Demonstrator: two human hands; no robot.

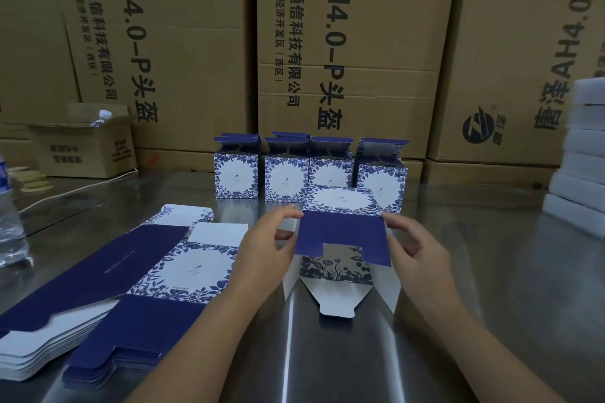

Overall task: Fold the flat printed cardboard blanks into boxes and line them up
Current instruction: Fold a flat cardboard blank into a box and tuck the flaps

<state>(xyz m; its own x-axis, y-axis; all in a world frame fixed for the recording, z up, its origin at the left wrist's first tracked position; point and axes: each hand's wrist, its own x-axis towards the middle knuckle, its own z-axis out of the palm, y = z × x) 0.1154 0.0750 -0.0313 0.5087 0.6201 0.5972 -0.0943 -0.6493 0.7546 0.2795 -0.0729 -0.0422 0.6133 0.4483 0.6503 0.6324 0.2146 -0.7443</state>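
Observation:
A half-formed blue and white floral box [342, 239] is held above the steel table [491, 271], its open end toward me and its flaps loose. My left hand [262, 252] grips its left side, thumb and fingers at the top left corner. My right hand [415, 252] pinches its right edge. The navy flap hangs down over the opening; a white tab points at me below. Two stacks of flat blanks [131, 298] lie at the left. Several folded boxes [288, 173] stand in a row behind, top flaps up.
Big brown cartons [343, 42] wall off the back of the table. A small open carton [85, 147] with a bottle in it sits back left, a water bottle [9, 222] at the left edge, and a stack of white foam pieces [579, 157] at the right.

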